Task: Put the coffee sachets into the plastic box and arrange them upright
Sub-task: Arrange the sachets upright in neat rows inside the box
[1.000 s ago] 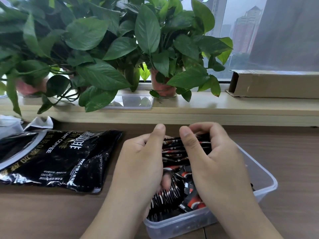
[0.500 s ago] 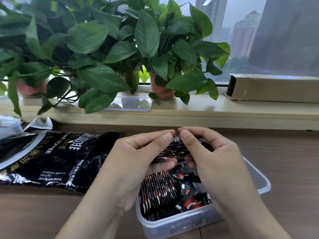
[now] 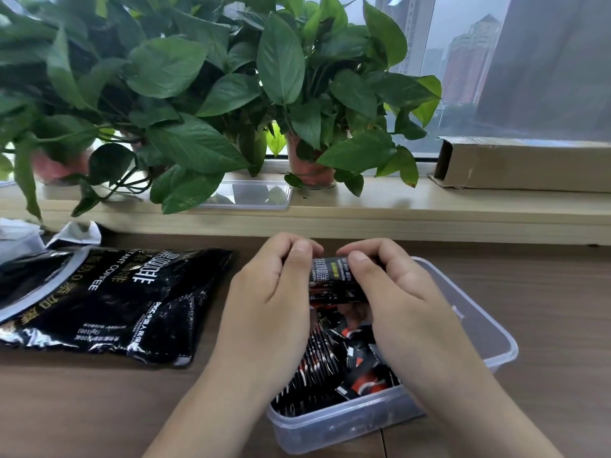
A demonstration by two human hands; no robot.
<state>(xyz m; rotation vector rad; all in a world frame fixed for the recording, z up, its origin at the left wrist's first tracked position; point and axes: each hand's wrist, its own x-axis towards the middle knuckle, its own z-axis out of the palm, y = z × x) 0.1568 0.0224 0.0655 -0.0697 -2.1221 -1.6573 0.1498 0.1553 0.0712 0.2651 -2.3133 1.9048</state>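
A left hand [image 3: 264, 309] and a right hand [image 3: 406, 309] curl fingers and thumbs round 1 stack of black instant-coffee sachets [image 3: 330, 279], gripped between them just above a clear plastic box [image 3: 347, 421] on a wooden table [image 3: 99, 408]. Below the fingers, more sachets [image 3: 317, 365] fill the box, some standing on edge, others lying loose. A black instant coffee bag [image 3: 109, 299] lies left of the left fingers.
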